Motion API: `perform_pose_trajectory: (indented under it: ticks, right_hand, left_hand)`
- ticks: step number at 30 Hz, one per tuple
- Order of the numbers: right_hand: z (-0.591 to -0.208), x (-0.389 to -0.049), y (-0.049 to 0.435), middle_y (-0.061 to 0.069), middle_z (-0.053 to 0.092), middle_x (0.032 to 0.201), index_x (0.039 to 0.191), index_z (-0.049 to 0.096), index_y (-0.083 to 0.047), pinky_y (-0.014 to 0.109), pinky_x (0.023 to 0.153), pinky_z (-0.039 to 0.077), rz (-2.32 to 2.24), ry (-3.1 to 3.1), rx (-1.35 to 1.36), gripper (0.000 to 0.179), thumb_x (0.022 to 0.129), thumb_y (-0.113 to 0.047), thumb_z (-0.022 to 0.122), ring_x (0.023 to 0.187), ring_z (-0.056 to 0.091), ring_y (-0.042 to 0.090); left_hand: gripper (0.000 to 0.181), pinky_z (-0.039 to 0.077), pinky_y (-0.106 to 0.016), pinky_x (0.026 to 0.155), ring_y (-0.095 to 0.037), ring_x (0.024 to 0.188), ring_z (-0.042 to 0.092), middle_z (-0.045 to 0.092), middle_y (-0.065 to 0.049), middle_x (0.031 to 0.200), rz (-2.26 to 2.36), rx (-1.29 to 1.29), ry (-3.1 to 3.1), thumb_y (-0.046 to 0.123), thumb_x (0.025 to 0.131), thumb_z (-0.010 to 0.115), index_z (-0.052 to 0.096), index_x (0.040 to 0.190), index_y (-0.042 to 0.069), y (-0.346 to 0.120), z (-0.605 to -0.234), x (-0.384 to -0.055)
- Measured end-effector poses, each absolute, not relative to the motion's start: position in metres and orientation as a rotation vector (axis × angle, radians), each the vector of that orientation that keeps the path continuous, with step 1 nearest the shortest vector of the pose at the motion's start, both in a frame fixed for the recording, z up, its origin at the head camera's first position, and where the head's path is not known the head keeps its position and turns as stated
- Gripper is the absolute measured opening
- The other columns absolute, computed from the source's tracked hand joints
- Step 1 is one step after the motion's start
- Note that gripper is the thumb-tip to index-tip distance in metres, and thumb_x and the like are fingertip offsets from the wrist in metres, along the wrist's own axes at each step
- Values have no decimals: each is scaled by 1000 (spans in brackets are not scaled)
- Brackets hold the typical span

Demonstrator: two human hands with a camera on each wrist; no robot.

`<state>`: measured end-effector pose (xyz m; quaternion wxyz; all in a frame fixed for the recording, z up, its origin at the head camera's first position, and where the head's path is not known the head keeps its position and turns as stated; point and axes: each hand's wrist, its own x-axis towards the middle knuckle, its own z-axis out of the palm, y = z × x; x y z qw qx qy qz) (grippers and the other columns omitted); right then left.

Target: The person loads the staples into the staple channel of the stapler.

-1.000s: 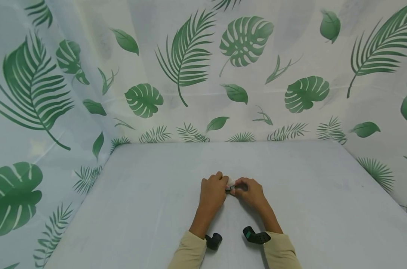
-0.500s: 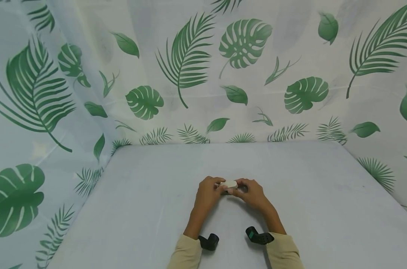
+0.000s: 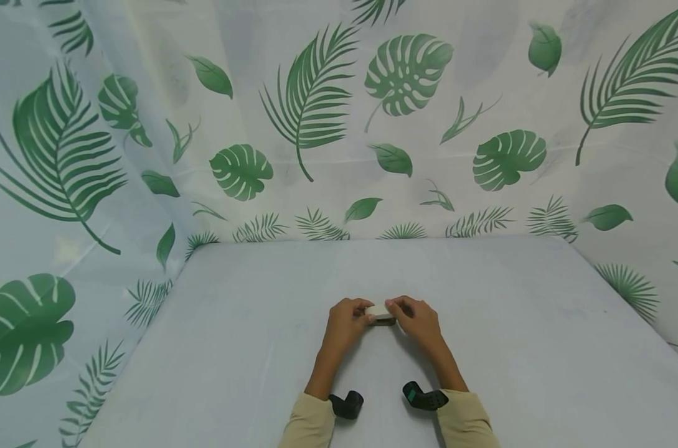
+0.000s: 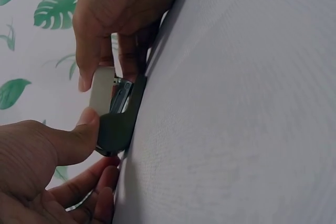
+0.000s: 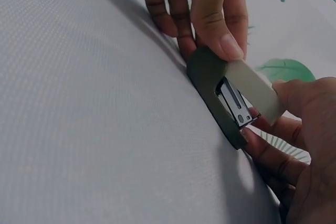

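Note:
A small stapler (image 3: 379,313) with a cream top and a dark green base stands on the white tabletop between both hands. Its top is down over the silver staple channel (image 5: 234,103), leaving a gap at the front. At the hinge end, my left hand (image 3: 343,323) grips it, thumb on the side. My right hand (image 3: 421,322) holds the front end, its thumb (image 5: 294,95) against the cream top and fingers near the base's tip. Something thin and shiny (image 4: 80,201) shows between the left fingers; its kind is unclear.
The white tabletop (image 3: 249,323) stretches around the hands. Leaf-printed cloth (image 3: 327,174) hangs behind it and along both sides. A black wrist camera (image 3: 348,405) sits at the left cuff, and another black wrist camera (image 3: 424,396) at the right.
A second ago the stapler's cream top was raised and the right fingers were at the metal channel. The top has since come down, and the right thumb has moved onto its front end.

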<state>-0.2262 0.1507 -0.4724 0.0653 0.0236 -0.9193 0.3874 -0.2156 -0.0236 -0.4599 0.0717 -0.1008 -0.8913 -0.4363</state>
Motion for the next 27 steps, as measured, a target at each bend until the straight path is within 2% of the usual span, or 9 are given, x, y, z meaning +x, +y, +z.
perform_pose_trajectory:
  ticks: [12,17,23,27]
  right_hand:
    - [-471,-227,148,13,72,109,100,73,-9,51,89,44,1157,-2762,94,31,98,-36,58,103,64,31]
    - [-471,-227,147,14,72,108,101,74,-7,51,90,45,1136,-2773,98,33,97,-36,58,105,63,33]
    - [-469,-226,149,18,69,116,106,72,-6,55,97,43,1210,-2791,79,40,99,-42,54,117,59,39]
    - [-465,-227,155,18,65,125,116,68,-6,55,102,42,1308,-2776,115,45,102,-43,48,123,56,39]
  left_hand:
    - [17,52,-29,76,-17,84,63,68,-9,90,-1259,-308,-2633,12,82,76,75,98,6,-21,-460,-216]
    - [17,51,-28,75,-16,83,62,68,-8,90,-1250,-298,-2652,13,83,76,75,99,6,-23,-461,-216]
    - [30,53,-36,86,-22,99,66,69,-10,105,-1285,-343,-2723,19,87,73,70,115,7,-29,-460,-218]
    - [43,51,-42,91,-26,106,63,66,-13,115,-1272,-415,-2771,27,90,70,63,127,7,-36,-458,-218]
